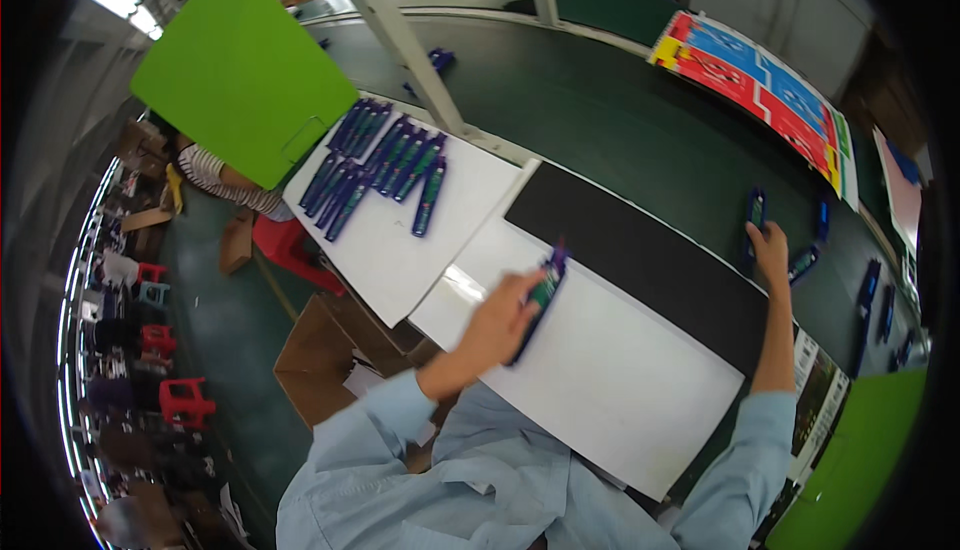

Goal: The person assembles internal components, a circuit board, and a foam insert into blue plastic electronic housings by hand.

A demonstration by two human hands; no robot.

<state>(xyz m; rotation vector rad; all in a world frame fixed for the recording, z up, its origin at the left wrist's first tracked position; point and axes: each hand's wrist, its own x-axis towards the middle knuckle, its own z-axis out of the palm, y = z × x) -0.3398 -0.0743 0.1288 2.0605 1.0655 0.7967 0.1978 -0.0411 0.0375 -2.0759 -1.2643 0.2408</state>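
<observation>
My left hand (500, 320) is closed around a slim dark-blue stick-shaped item (545, 290) with a green label and a purple tip, above the white board (620, 380). Out at the right, my right hand (770, 253) reaches over the green belt, its fingers closed on a similar slim blue item (755, 210) that stands out beyond them. Several more like it lie in loose rows on the white sheet (465, 200) to the left, among them one blue stick item (428, 197) nearest me. Their exact kind cannot be made out.
On the dark green belt (560, 100) more blue items (867, 300) lie at the right. A black strip (640, 260) edges my board. A metal post (400, 45) rises at the back left. There are green panels (240, 70), a coloured printed sheet (760, 90) and an open carton (315, 360).
</observation>
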